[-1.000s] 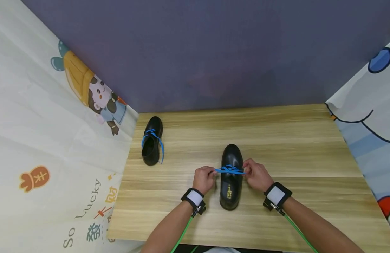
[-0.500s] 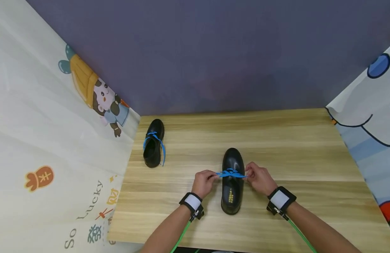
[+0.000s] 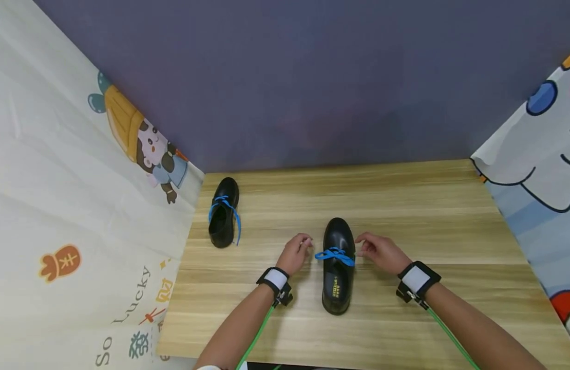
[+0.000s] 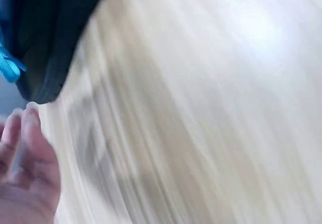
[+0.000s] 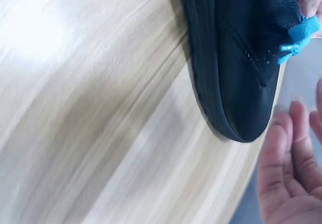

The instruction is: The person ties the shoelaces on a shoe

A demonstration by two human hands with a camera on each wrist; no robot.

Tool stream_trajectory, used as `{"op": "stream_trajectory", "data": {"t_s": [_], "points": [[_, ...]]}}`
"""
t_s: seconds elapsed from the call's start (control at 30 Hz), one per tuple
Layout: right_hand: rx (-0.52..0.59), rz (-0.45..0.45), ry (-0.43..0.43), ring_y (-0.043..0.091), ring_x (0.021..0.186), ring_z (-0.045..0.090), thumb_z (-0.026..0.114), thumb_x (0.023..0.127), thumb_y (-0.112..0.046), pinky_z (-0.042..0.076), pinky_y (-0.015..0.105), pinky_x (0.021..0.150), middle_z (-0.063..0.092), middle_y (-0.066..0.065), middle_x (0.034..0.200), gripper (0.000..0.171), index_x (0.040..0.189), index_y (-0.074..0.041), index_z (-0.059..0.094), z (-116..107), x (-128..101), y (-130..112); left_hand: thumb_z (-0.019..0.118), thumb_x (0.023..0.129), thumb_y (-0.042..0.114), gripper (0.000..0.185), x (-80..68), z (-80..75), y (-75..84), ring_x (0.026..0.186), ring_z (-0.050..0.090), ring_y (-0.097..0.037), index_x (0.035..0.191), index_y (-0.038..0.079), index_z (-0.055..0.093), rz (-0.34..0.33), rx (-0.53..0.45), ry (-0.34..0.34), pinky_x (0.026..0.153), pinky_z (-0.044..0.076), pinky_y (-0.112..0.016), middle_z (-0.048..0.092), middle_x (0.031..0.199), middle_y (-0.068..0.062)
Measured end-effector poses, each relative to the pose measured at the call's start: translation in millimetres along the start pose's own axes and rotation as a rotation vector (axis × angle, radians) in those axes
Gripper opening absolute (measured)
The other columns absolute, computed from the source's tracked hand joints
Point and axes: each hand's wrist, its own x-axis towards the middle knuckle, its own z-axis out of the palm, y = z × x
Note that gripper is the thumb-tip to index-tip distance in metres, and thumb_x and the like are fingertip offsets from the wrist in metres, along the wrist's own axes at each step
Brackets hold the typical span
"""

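Observation:
A black lace-up shoe [image 3: 338,235] lies toe-away in front of me, its blue lace [image 3: 334,255] drawn into a bow across the opening. My left hand [image 3: 295,254] is a little left of the shoe, with fingers loosely bent and nothing between them. On the other side my right hand [image 3: 382,253] is close to the shoe, also without the lace. In the left wrist view the left hand [image 4: 30,168] has its fingertips near the shoe [image 4: 55,38]. The right wrist view has the right hand's fingers [image 5: 274,148] relaxed, apart from the shoe [image 5: 241,58].
A second black shoe [image 3: 222,226] with loose blue laces stands at the table's far left. The wooden table [image 3: 423,205] meets a dark blue-grey panel [image 3: 312,82] at the back. Printed white sheets [image 3: 49,185] hang at both sides. Green cables [image 3: 451,336] run from the wrist cameras.
Both hands were pulling the blue lace out to the sides. Now they have let go and moved slightly apart, and the bow lies slack on the shoe.

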Motion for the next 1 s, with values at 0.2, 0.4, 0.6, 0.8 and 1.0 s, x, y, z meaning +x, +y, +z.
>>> {"op": "stream_trajectory", "data": {"t_s": [0.2,0.4,0.6,0.8,1.0], "points": [[0.14,0.048,-0.12,0.012,0.079,0.061,0.071,0.091,-0.002,0.051,0.026,0.068,0.065,0.004,0.086,0.018,0.107,0.002,0.062,12.1,9.0,0.0,0.046,0.108,0.017,0.021,9.5,7.6,-0.2,0.074,0.059,-0.023,0.114,0.0,0.058,-0.088,-0.123,-0.17,0.057,0.048,-0.026,0.063,0.103,-0.013],[0.231,0.136,-0.177,0.011,0.079,0.058,0.071,0.093,-0.008,0.05,0.025,0.069,0.062,0.005,0.087,0.022,0.108,0.002,0.06,17.9,12.1,-2.3,0.049,0.107,0.017,0.017,11.0,12.3,-0.9,0.069,0.057,-0.018,0.111,0.001,0.055,-0.102,-0.151,-0.215,0.058,0.048,-0.025,0.06,0.091,-0.005],[0.241,0.157,-0.181,0.01,0.08,0.058,0.071,0.092,-0.006,0.049,0.024,0.07,0.062,0.004,0.088,0.018,0.104,0.001,0.06,20.1,11.5,1.7,0.054,0.105,0.014,0.017,11.8,15.8,2.1,0.067,0.061,-0.021,0.107,-0.002,0.05,-0.147,-0.26,-0.253,0.059,0.049,-0.027,0.058,0.082,-0.003],[0.221,0.172,-0.178,0.008,0.078,0.057,0.071,0.092,-0.005,0.049,0.024,0.069,0.063,0.001,0.084,0.011,0.099,-0.001,0.063,21.5,10.6,1.1,0.059,0.101,0.008,0.016,9.7,13.9,8.9,0.064,0.058,-0.017,0.108,-0.004,0.05,-0.203,-0.296,-0.287,0.06,0.05,-0.027,0.057,0.08,-0.001],[0.187,0.143,-0.177,0.009,0.076,0.057,0.069,0.094,-0.006,0.049,0.025,0.068,0.063,0.0,0.083,0.006,0.093,-0.002,0.065,17.7,10.2,-4.0,0.059,0.1,0.003,0.017,8.9,11.4,11.3,0.067,0.064,-0.018,0.109,-0.01,0.056,-0.212,-0.308,-0.308,0.066,0.057,-0.031,0.06,0.078,-0.003]]}}
